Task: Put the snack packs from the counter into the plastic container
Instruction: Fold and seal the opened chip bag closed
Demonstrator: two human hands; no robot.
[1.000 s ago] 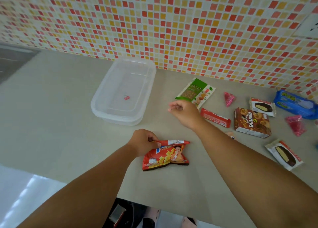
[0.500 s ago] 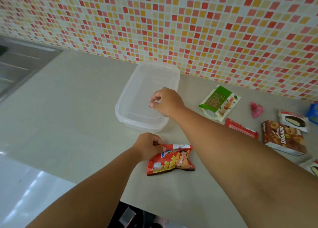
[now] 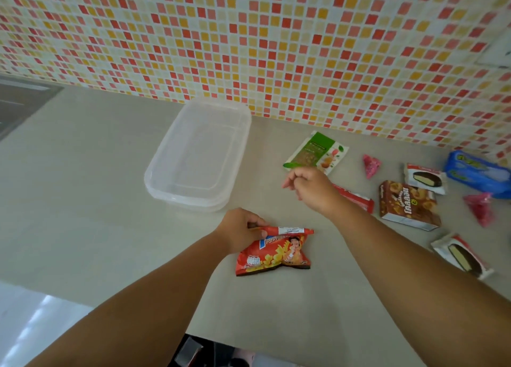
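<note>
A clear plastic container (image 3: pixel 154 173) stands by the tiled wall with nothing visible inside. My left hand (image 3: pixel 240 231) pinches the top left corner of a red potato chip bag (image 3: pixel 276 253) lying on the counter. My right hand (image 3: pixel 309 186) hovers right of the container, fingers pinched together, nothing visible in them. Behind it lie a green nut pack (image 3: pixel 315 152) and a red bar (image 3: pixel 356 199). Further right are a brown biscuit box (image 3: pixel 409 204), two white pie packs (image 3: pixel 424 178) (image 3: pixel 461 256), two pink candies (image 3: pixel 370 166) (image 3: pixel 481 207) and a blue pack (image 3: pixel 478 173).
The mosaic tiled wall (image 3: pixel 276 48) runs along the back of the grey counter (image 3: pixel 83 200). A steel sink drainer (image 3: pixel 22 101) shows at the far left. The counter's front edge (image 3: pixel 193 330) is near my elbows.
My right hand reached into the container, then drew back to the right. The small red piece seen in the container is gone from view. My left hand stayed on the chip bag.
</note>
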